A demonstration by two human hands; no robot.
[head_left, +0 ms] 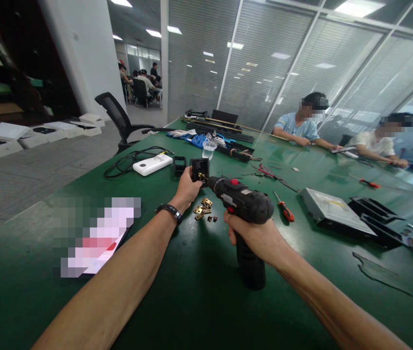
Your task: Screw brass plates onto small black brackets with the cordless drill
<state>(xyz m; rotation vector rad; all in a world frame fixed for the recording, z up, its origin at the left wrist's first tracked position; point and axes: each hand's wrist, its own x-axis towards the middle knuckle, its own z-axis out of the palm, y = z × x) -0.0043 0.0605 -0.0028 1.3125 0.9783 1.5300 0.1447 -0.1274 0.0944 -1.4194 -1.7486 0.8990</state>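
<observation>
Green table covering [199,301] spans the whole work area. Its left edge runs diagonally from the near left corner toward an office chair [116,114], well left of the drill [244,201]. Far left of the drill, a blurred sheet [97,238] lies close to that edge. Left of and beyond the drill, a black cable [126,163] touches a white box [152,164], with a small black frame [179,165] just beside it.

The left hand [188,187], with a watch [170,211] on its wrist, has its fingers closed tight on a black part [199,170], held above the table directly at the drill's tip. Loose brass pieces [203,209] lie on the table under the drill's nose. A clear plastic cup [209,149] stands beyond the part; whether it holds anything cannot be told.

The right hand [255,238] wraps its fingers round the drill's handle, with the drill level and pointing left. Bare table lies on the near side of the drill, between the forearms.

Just right of the drill lies a screwdriver [284,209]. Further right are a flat metal case [332,209] and black trays [374,214]. Well beyond the drill, a seated person [297,127] works at the far edge.
</observation>
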